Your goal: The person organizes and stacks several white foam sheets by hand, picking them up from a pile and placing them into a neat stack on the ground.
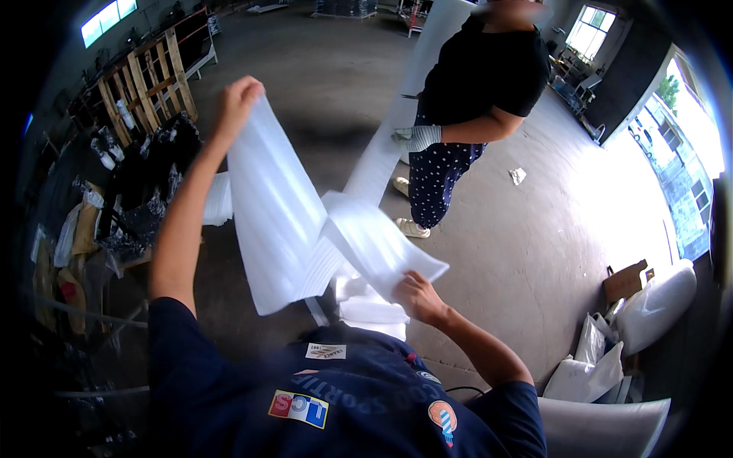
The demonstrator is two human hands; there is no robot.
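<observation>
My left hand [243,95] is raised high at the left, closed on the top corner of a white foam sheet [279,206], which hangs down from it. Lower and to the right, my right hand [420,298] pinches the edge of another stretch of white foam [385,244]. The two stretches cross in the middle; whether they are one piece or two I cannot tell. Beneath them, close to my body, lies a stack of folded white foam [372,311]. A long white foam strip [374,164] runs away from the crossing toward the back.
A co-worker [477,91] stands ahead on the right, a gloved hand [418,138] at the long strip. Wooden pallets [145,84] lean at the left, above a dark pile of wrapped goods [137,221]. White bags [588,370] and a cardboard box [628,281] lie at the right.
</observation>
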